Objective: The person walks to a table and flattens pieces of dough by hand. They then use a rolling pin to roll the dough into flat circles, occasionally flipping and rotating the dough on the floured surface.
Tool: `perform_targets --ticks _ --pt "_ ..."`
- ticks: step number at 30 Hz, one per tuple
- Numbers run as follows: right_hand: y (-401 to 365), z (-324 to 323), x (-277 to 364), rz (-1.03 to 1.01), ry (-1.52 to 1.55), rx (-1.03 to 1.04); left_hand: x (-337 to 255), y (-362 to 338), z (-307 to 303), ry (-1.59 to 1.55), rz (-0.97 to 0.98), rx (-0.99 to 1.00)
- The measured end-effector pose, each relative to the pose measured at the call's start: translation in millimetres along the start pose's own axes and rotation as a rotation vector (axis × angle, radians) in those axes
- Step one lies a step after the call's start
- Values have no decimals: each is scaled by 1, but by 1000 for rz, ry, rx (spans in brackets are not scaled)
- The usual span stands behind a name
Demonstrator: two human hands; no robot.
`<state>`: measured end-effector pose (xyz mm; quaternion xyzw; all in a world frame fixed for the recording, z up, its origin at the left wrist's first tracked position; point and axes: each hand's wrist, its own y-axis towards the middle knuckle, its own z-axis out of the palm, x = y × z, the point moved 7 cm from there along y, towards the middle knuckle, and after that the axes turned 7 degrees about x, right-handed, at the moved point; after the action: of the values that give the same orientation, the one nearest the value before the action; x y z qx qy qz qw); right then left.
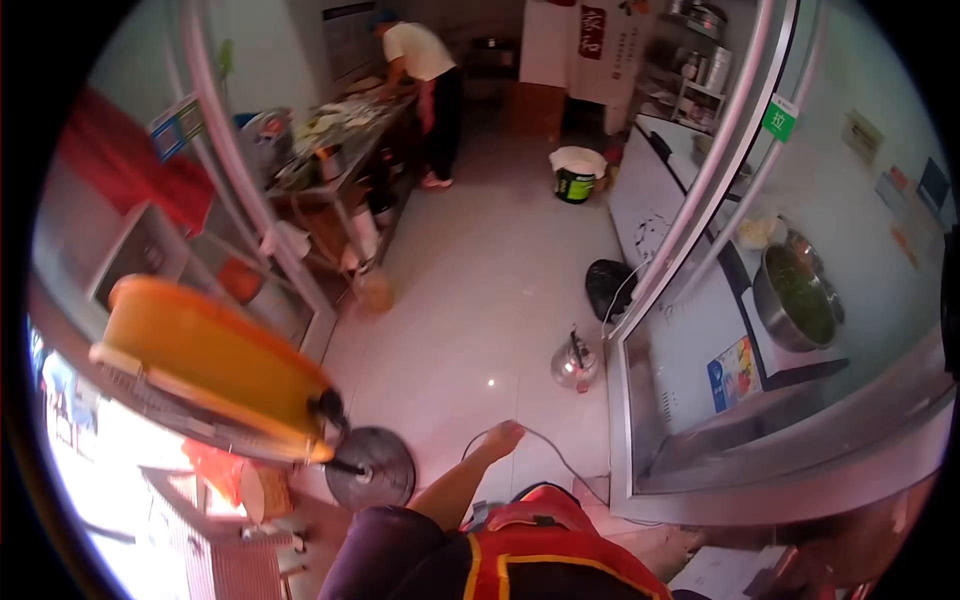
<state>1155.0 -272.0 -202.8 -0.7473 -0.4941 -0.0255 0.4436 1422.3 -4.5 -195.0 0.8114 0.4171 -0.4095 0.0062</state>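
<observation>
My left hand [502,436] reaches forward low over the tiled floor, its fingers closed around a thin grey cord [563,460]. The cord bends away on both sides of the hand, and its right part runs toward the door frame. At the lower right, a blurred shape beside my red apron [545,512] appears to be my right hand [678,548]; its fingers cannot be made out. A large orange drum fan [215,355] on a round dark base [370,470] stands left of my left arm.
A shiny kettle [574,364] and a black bag [608,290] sit by the right glass door [690,340]. Behind the glass is a steel bowl of greens [797,298]. Farther back, a person [425,75] bends over a worktable [345,165]; a black-green bucket [574,185] stands opposite.
</observation>
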Motion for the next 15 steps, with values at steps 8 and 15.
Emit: perform_targets --ticks 8,15 --pt "150 -45 -46 314 113 126 -6 199 -178 -754 -73 179" --pt "425 -191 19 -331 -487 76 353 193 -274 -862 -757 -326"
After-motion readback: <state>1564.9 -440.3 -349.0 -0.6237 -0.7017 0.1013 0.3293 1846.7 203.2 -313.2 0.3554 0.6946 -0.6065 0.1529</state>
